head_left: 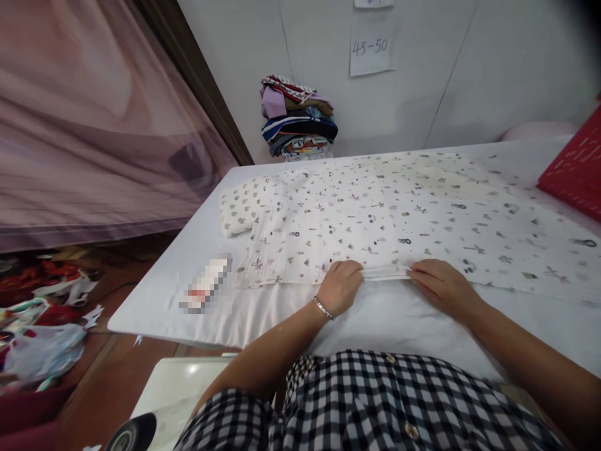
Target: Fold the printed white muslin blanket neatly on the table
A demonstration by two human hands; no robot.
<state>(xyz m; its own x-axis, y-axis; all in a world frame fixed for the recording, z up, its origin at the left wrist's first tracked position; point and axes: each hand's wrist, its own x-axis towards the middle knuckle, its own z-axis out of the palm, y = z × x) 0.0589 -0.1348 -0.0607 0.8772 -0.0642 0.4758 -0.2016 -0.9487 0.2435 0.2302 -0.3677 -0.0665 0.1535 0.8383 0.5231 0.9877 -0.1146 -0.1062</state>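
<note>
A white cloth (357, 213) printed with small motifs lies spread over the white-covered table. My left hand (339, 287), with a silver bracelet at the wrist, is closed on the cloth's near edge. To its right, my right hand (439, 285) pinches the same edge, and a narrow folded strip runs between the two hands. At the cloth's left end sits a folded or rolled white piece (241, 207) with grey shapes, partly touching the printed cloth.
A blurred-out flat object (206, 283) lies on the table (154, 307) at the left. Folded fabrics (300, 119) are stacked behind the table. A red object (575, 166) stands at the right. Plastic bags (44, 351) lie on the floor at the left.
</note>
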